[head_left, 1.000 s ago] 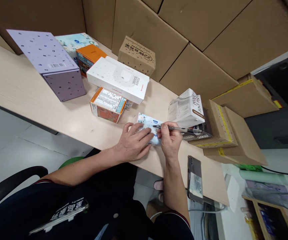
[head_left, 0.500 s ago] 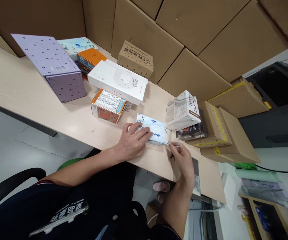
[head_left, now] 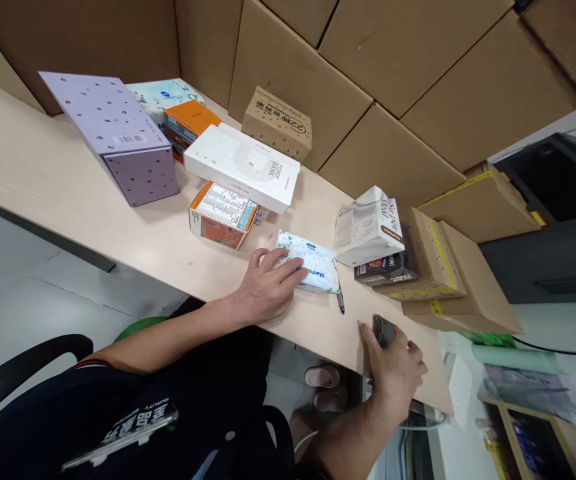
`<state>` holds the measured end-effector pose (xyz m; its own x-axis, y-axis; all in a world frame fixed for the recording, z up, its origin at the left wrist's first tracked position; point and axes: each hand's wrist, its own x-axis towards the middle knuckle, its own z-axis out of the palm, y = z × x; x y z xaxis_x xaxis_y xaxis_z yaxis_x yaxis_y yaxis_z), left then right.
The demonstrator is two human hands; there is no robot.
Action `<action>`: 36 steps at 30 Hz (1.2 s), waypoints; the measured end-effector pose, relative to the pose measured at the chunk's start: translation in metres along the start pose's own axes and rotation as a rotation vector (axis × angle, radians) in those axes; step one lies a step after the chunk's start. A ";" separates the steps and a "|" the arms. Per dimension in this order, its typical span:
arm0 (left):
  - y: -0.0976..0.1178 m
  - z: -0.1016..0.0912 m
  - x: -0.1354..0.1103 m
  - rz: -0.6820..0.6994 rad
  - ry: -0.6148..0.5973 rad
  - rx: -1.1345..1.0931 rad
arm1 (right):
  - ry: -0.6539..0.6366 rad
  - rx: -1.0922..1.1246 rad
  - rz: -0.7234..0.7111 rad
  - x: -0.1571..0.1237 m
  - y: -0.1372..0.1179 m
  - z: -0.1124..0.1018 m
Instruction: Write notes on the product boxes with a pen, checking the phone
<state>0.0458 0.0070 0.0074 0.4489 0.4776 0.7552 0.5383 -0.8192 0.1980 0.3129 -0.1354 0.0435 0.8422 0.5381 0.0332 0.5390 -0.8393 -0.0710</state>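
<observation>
My left hand [head_left: 271, 287] rests on a soft pack of tissues [head_left: 318, 267], its fingers spread over the near left part of the white and blue wrapper. Just right of the pack lies a dark pen [head_left: 341, 303], partly hidden behind it. At the right, near the table's front edge, my right hand [head_left: 395, 363] is around a dark smartphone [head_left: 383, 330] with its camera lenses facing up. The thumb is at the phone's left side and the fingers at its right; the lower part of the phone is hidden under the hand.
A white power bank box [head_left: 243, 167] leans over an orange-edged box [head_left: 222, 213]. Behind them are a lilac box [head_left: 141, 177] and a small brown carton [head_left: 278, 123]. A white Super Meal box [head_left: 368, 227] stands right, beside stacked cartons [head_left: 473, 280]. Large cartons [head_left: 288, 87] wall the back.
My right hand has let go of the pen, which now lies beside the tissue pack, and has moved right onto the smartphone. My left hand stays on the pack.
</observation>
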 end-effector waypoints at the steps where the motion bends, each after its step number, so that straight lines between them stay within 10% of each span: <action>1: 0.000 0.000 0.000 0.000 -0.001 0.002 | -0.085 -0.018 0.042 0.000 0.009 0.000; 4: 0.001 0.000 0.000 -0.002 -0.009 0.005 | -0.218 -0.017 0.060 0.002 0.027 0.004; 24: 0.000 0.003 -0.002 -0.007 0.019 -0.006 | -0.071 0.244 0.001 0.004 0.045 0.008; 31: 0.000 0.004 -0.001 -0.012 0.026 -0.002 | -0.039 1.288 -0.064 -0.048 0.028 -0.018; 36: 0.002 0.003 -0.001 -0.012 0.017 -0.002 | -0.385 1.941 -0.072 -0.080 -0.035 -0.006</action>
<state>0.0481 0.0059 0.0050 0.4301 0.4817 0.7635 0.5424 -0.8140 0.2080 0.2264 -0.1499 0.0490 0.6333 0.7703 -0.0751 -0.3916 0.2353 -0.8895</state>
